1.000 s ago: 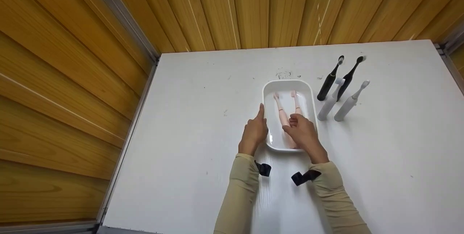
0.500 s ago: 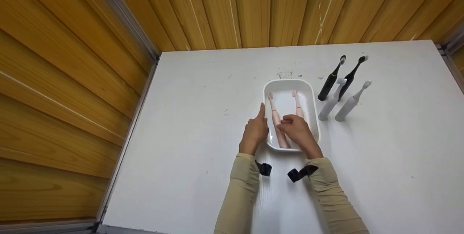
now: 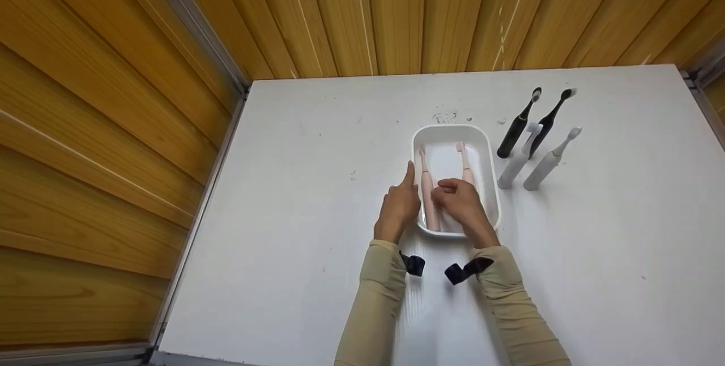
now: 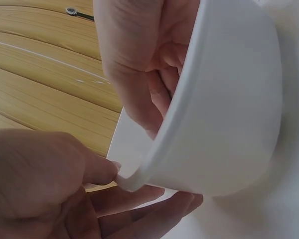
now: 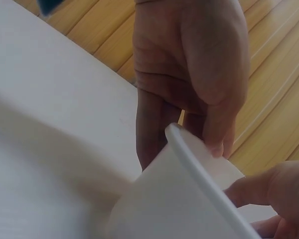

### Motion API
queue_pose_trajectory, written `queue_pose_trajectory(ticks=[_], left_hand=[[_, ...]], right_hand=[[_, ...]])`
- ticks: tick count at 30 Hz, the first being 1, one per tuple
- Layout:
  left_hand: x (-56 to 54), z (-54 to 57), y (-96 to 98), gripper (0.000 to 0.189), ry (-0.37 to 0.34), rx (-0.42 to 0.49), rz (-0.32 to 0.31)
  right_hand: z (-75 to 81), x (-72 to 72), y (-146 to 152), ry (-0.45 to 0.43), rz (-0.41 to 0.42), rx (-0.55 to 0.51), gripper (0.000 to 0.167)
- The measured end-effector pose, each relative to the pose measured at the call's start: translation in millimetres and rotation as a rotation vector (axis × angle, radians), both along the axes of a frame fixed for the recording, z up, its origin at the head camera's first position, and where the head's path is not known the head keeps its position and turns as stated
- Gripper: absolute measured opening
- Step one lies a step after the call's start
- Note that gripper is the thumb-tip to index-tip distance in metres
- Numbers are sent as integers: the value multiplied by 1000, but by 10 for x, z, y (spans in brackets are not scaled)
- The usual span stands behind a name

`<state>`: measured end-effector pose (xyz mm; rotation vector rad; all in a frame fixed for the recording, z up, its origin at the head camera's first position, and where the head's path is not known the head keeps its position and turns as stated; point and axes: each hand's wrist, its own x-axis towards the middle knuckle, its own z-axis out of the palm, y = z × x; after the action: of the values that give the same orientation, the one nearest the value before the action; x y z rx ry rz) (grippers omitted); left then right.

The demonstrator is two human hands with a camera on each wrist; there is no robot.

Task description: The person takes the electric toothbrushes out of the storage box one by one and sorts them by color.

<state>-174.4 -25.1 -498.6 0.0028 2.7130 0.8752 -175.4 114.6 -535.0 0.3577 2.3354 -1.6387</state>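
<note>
A white tray (image 3: 456, 128) stands on the table with two pink electric toothbrushes in it. My left hand (image 3: 401, 205) grips the tray's left rim; in the left wrist view its thumb is inside and its fingers outside the wall. One pink toothbrush (image 3: 428, 187) lies along the tray's left wall. Right at that brush's handle are the fingertips of my right hand (image 3: 461, 201), which reaches down into the tray. Farther right in the tray lies the second pink toothbrush (image 3: 465, 162), its lower handle hidden under my right hand.
Several electric toothbrushes stand upright just right of the tray: a black toothbrush (image 3: 514, 133) and another black one behind, a white toothbrush (image 3: 514, 167) and a white toothbrush (image 3: 545, 169) in front. Wood-patterned walls (image 3: 391, 15) border the white table (image 3: 294, 184).
My right hand has shifted left inside the tray, and the left pink toothbrush has moved with it, from slanted near the middle to lying along the left wall. The left hand stays at the rim.
</note>
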Motion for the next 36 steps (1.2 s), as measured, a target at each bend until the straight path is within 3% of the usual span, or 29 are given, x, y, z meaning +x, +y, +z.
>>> queue_pose_trajectory(ticks=[12,23,29,36], left_hand=[[1,2,13,53,-36,6,12],[-2,5,-4,53,-52,60,23],[-14,4,7,53,-31,29,7],[-5,-3,19,53,-28,-4,3]], right_hand=[[-24,-20,3,29,2,67,32],[-19,-34,-29,26,61,24,34],[-26,-26,-16,48,23,-13,33],[24,19,10,178,-14,-5,37]])
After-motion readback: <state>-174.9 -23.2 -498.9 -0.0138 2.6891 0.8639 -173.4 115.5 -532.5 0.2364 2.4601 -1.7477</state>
